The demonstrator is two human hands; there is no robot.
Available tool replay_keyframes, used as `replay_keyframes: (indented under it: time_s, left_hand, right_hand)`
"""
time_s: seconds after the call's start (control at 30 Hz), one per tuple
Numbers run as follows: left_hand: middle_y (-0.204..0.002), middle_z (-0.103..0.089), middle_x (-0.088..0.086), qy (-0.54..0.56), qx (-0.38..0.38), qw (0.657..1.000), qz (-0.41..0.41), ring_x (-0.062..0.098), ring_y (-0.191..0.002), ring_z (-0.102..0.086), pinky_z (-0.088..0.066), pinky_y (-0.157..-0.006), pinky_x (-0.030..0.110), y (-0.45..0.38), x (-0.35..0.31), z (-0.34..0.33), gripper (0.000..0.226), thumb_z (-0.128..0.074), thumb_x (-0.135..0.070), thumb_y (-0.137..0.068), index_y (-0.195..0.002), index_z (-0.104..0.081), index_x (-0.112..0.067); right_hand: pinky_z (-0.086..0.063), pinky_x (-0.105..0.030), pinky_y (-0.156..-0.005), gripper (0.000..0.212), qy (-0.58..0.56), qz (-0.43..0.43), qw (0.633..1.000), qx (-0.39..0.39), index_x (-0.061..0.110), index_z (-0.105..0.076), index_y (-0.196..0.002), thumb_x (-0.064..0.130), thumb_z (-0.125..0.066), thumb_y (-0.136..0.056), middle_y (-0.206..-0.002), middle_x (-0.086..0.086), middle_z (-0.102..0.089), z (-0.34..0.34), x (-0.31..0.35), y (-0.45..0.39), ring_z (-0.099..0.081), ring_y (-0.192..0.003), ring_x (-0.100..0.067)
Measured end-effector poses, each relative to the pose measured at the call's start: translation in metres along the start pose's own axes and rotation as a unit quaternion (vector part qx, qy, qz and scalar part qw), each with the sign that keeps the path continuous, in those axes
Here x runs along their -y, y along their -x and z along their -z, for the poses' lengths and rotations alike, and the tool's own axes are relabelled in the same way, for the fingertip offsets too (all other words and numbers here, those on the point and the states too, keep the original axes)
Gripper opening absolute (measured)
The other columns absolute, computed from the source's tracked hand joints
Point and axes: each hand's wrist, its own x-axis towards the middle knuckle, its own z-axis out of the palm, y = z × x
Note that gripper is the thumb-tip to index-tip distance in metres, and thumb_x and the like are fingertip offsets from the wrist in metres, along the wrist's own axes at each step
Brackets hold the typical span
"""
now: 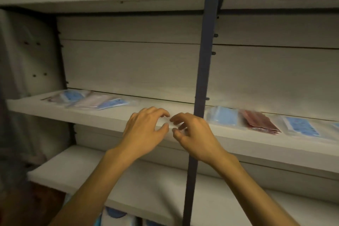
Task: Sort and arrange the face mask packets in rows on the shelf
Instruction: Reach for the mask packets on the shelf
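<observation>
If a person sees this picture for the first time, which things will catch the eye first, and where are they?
First come the two bare hands, the left hand and the right hand, fingers curled and nearly meeting at the front edge of the middle shelf. Next is the dark red packet right of the dark upright post, lying between two blue packets. A loose cluster of blue and pale packets lies at the shelf's left.

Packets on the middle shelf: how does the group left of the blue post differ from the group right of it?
The left group overlaps in a loose pile at the back of the shelf; the right group lies side by side in a row nearer the front. The left group shows blue and pale pinkish masks; the right has blue ones and a dark red packet. Both are clear-bagged and lie flat.
</observation>
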Motion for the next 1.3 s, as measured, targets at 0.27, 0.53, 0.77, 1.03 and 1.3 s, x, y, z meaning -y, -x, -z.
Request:
replay_keyframes:
  time_s: [0.27,0.53,0.77,1.03,1.3]
  left_hand:
    - [-0.117,-0.065,-0.013,-0.033,0.021,0.999,0.033,0.006,-0.103,-0.060,-0.052,-0.088,0.029,-0.032,0.136,0.024,0.030,-0.058,-0.038,-0.093,-0.123,-0.061,-0.036]
    - [-0.118,-0.064,-0.012,-0.067,0.038,0.994,0.078,0.011,-0.107,-0.055,-0.045,-0.094,0.032,-0.071,0.267,0.038,0.025,-0.056,-0.036,-0.093,-0.118,-0.062,-0.035]
    - [-0.120,-0.063,0.003,-0.118,0.036,0.984,0.131,0.022,-0.110,-0.054,-0.045,-0.092,0.035,-0.102,0.341,0.042,0.048,-0.054,-0.057,-0.090,-0.126,-0.058,-0.025]
    - [-0.123,-0.061,0.008,-0.181,0.107,0.965,0.155,0.028,-0.115,-0.051,-0.037,-0.101,0.044,-0.128,0.372,0.034,0.081,-0.048,-0.083,-0.075,-0.124,-0.058,-0.019]
    - [-0.133,-0.053,0.011,-0.163,0.152,0.969,0.108,0.029,-0.119,-0.046,-0.037,-0.094,0.039,-0.136,0.388,0.030,0.089,-0.041,-0.086,-0.075,-0.135,-0.049,-0.021]
  right_hand:
    - [-0.054,-0.032,-0.083,0.027,0.056,-0.039,0.998,0.011,0.032,-0.063,-0.117,0.032,-0.054,-0.091,-0.105,0.013,-0.070,-0.092,0.026,-0.089,-0.065,-0.090,-0.007]
    - [-0.048,-0.029,-0.078,0.025,0.080,-0.069,0.994,0.003,0.032,-0.065,-0.112,0.032,-0.054,-0.089,-0.099,0.015,-0.071,-0.169,0.054,-0.176,-0.065,-0.089,-0.009]
    - [-0.051,-0.031,-0.080,0.028,0.121,-0.085,0.989,0.018,0.032,-0.064,-0.116,0.032,-0.054,-0.090,-0.102,0.014,-0.071,-0.212,0.068,-0.212,-0.066,-0.092,-0.012]
    - [-0.050,-0.032,-0.080,0.031,0.147,-0.140,0.979,0.006,0.030,-0.064,-0.119,0.028,-0.056,-0.089,-0.102,0.011,-0.072,-0.244,0.090,-0.245,-0.063,-0.099,-0.016]
    - [-0.048,-0.031,-0.080,0.031,0.164,-0.205,0.965,0.002,0.029,-0.066,-0.115,0.027,-0.058,-0.085,-0.100,0.010,-0.073,-0.268,0.096,-0.267,-0.066,-0.099,-0.020]
